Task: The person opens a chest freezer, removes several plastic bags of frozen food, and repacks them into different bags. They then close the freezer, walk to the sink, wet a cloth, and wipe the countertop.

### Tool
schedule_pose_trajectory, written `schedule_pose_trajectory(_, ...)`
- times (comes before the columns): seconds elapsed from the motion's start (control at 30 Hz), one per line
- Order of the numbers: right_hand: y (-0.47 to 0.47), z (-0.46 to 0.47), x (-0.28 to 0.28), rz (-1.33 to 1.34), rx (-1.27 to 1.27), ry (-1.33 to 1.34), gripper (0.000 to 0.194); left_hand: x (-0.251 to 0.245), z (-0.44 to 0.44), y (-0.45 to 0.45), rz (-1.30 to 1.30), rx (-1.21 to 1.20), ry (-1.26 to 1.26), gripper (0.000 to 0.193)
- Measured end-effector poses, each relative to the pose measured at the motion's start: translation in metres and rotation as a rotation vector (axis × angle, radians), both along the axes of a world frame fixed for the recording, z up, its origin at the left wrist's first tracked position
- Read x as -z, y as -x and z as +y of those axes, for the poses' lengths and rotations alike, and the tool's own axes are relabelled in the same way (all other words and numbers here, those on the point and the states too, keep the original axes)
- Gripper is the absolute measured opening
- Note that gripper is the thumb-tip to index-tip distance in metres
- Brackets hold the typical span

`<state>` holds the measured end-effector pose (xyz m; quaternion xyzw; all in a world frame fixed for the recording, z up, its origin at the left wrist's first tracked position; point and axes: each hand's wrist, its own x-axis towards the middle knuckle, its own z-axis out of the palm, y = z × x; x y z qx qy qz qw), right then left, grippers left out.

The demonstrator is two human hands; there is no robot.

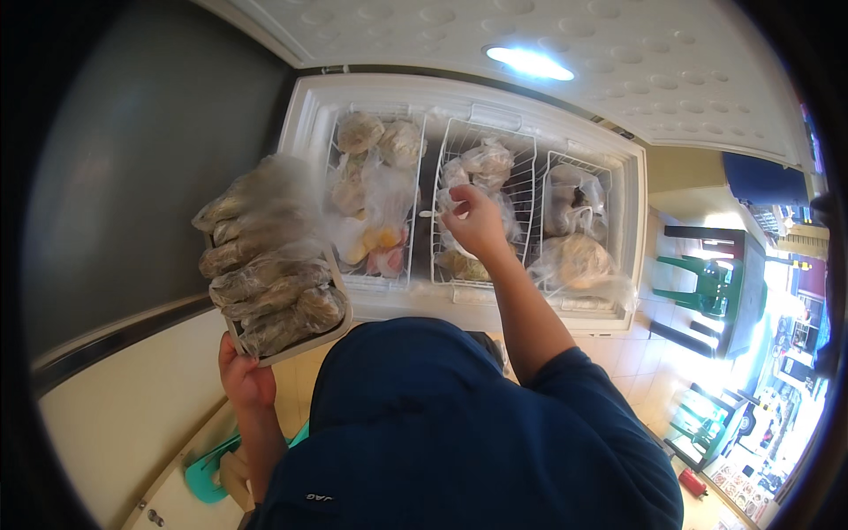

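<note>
My left hand (248,377) grips the near rim of a light-coloured tray (341,318), which is heaped with several plastic-wrapped frozen bundles (271,285). The tray is beside the left end of an open chest freezer (464,308). Over the freezer's middle wire basket (487,126) is my right hand (474,222), with its thumb and forefinger curved near a small white piece at the basket's left edge; whether it grips that piece is unclear. Bagged food (489,162) lies in this basket, partly under the hand. More plastic bags fill the left wire basket (414,199) and the right wire basket (546,179).
The raised freezer lid (563,26) stands along the far side. A dark flat surface (152,165) is at the left. To the right are a dark table (745,291) and green plastic chairs (702,285) on a tiled floor. Whitish mist hangs over the tray and left basket.
</note>
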<state>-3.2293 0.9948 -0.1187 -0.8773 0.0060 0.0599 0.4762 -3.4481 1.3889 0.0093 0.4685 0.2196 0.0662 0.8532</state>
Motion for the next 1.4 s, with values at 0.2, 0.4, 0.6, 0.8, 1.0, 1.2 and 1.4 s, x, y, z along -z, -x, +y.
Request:
schedule_pose_trajectory(0.2, 0.038, -0.037, 0.013, 0.185, -0.518, 0.968, 0.042, -0.003, 0.004, 0.025, -0.043, -0.116, 0.014, 0.032)
schedule_pose_trajectory(0.4, 0.048, -0.073, 0.04, 0.172, -0.451, 0.668, 0.022, 0.004, 0.01, 0.031, -0.044, -0.099, 0.064, 0.032)
schedule_pose_trajectory(0.6, 0.038, -0.085, 0.016, 0.026, -0.364, 0.523, 0.018, -0.002, 0.004, 0.026, -0.002, -0.121, 0.05, 0.03)
schedule_pose_trajectory(0.8, 0.021, -0.072, -0.004, 0.173, -0.306, 0.579, 0.019, -0.008, -0.002, 0.021, -0.01, -0.097, 0.04, 0.029)
schedule_pose_trajectory(1.0, 0.017, -0.054, 0.023, 0.198, -0.349, 0.538, 0.028, -0.009, -0.002, 0.021, 0.007, -0.093, 0.054, 0.026)
schedule_pose_trajectory(1.2, 0.046, -0.043, 0.025, 0.259, -0.563, 0.656, 0.039, 0.001, 0.007, 0.026, -0.045, -0.075, 0.068, 0.024)
schedule_pose_trajectory(1.4, 0.033, -0.012, -0.039, 0.195, -0.414, 0.491, 0.049, 0.006, 0.012, 0.024, -0.043, -0.032, 0.066, 0.031)
